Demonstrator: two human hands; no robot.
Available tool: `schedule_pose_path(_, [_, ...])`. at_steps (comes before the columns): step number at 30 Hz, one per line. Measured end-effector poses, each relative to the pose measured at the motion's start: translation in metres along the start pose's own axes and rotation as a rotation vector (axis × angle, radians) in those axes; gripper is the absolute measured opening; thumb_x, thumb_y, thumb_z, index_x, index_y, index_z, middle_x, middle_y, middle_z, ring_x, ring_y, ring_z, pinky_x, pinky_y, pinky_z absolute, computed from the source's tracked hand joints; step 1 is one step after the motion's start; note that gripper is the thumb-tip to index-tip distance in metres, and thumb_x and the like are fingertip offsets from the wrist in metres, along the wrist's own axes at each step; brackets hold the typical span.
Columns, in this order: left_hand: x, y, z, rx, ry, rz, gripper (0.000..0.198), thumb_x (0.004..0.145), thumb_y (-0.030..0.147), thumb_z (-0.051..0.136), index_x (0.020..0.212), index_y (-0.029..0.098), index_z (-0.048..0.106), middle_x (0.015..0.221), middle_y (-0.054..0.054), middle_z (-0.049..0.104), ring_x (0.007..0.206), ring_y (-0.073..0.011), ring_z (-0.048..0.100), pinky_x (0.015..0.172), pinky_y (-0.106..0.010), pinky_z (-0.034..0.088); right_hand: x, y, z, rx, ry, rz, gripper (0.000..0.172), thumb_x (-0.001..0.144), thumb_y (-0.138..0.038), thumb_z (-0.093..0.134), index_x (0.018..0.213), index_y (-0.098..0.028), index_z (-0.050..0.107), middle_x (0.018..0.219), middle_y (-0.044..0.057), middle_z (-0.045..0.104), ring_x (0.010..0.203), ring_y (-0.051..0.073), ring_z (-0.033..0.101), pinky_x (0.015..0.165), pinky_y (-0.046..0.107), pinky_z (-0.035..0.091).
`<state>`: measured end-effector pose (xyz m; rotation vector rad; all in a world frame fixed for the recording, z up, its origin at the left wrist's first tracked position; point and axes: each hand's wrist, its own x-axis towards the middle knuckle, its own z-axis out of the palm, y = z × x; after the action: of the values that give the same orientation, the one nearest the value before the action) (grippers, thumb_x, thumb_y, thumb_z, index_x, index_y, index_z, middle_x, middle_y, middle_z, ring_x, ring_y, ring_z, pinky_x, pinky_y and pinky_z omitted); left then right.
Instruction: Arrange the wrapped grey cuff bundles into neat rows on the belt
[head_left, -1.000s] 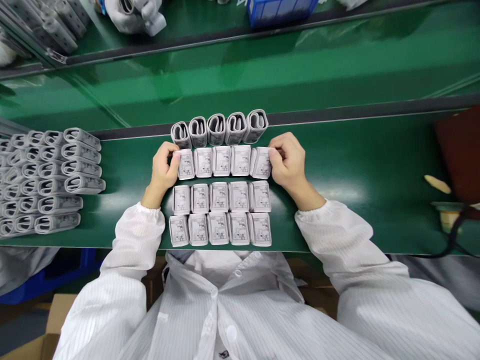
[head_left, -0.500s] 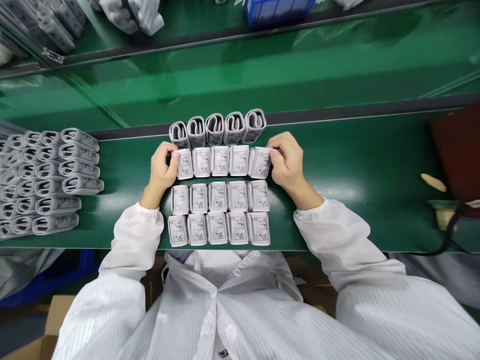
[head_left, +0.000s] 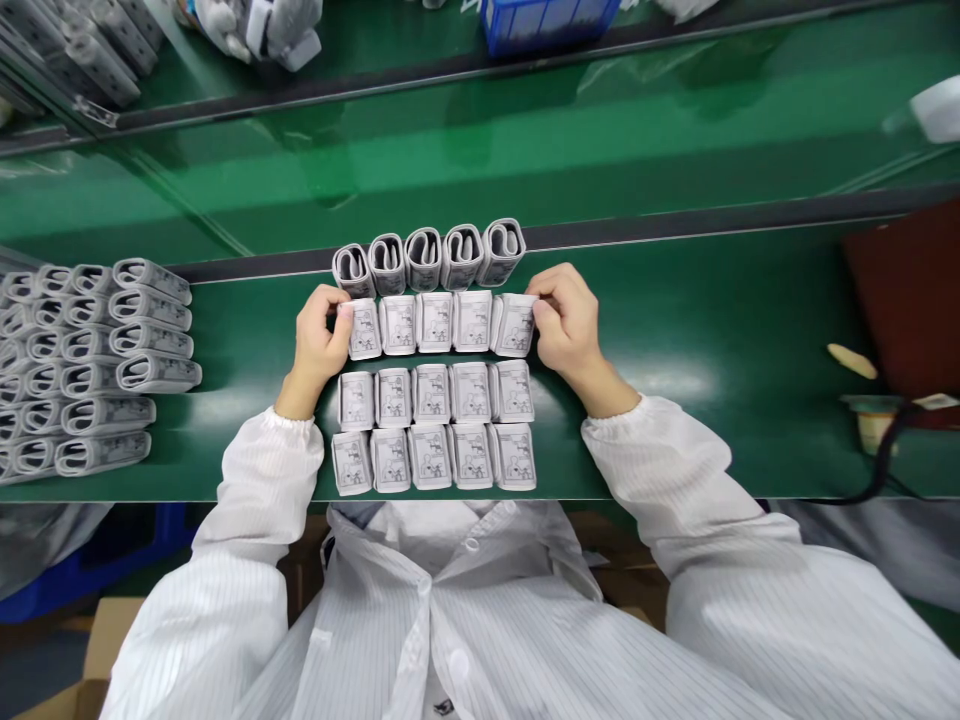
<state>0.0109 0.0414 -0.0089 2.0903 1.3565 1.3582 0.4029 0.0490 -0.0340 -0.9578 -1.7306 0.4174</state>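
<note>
Left hand (head_left: 321, 330) and right hand (head_left: 568, 318) bracket 5 folded bundles (head_left: 434, 324).

Both arms reach forward and spread wide, left arm (head_left: 259, 490) and right arm (head_left: 675, 475) sleeved in white down to gathered cuffs. And there's the left hand (head_left: 321, 330), bare, fingers curled, thumb pointing forward! Across from it, the right hand (head_left: 568, 320) faces inward, index finger bent, thumb close below in a pinch.
</note>
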Motion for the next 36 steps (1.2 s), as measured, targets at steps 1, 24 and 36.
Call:
schedule_pose_path(1, [0.0000,0.0000,-0.0001,0.005,-0.002,-0.004,0.044,0.118,0.067,0.055,0.100,0.027,0.065,0.092,-0.005,0.071,0.082,-0.0217,0.066,0.073,-0.039,0.052,0.0001,-0.0003,-0.0001,0.005,-0.001,0.003,0.024,0.113,-0.044,0.057,0.096,-0.028,0.064,0.096,0.006,0.069,0.087,0.027,0.066,0.077,0.047,0.055])
schedule_pose_path(24, [0.0012,-0.0024,-0.0006,-0.002,0.011,-0.048,0.050,0.115,0.072,0.056,0.098,0.027,0.066,0.091,-0.005,0.070,0.081,-0.0216,0.065,0.073,-0.039,0.052,0.0040,-0.0071,0.0042,0.022,0.002,0.071,0.044,0.117,-0.068,0.055,0.100,-0.029,0.067,0.097,0.007,0.068,0.085,0.026,0.064,0.070,0.044,0.051])
schedule_pose_path(36, [0.0006,-0.0032,-0.0005,-0.003,0.004,-0.058,0.049,0.115,0.073,0.057,0.098,0.027,0.066,0.092,-0.005,0.070,0.081,-0.0219,0.065,0.073,-0.039,0.053,0.0031,-0.0067,0.0037,0.015,-0.009,0.073,0.043,0.117,-0.067,0.054,0.103,-0.030,0.069,0.099,0.008,0.068,0.090,0.028,0.068,0.072,0.046,0.055])
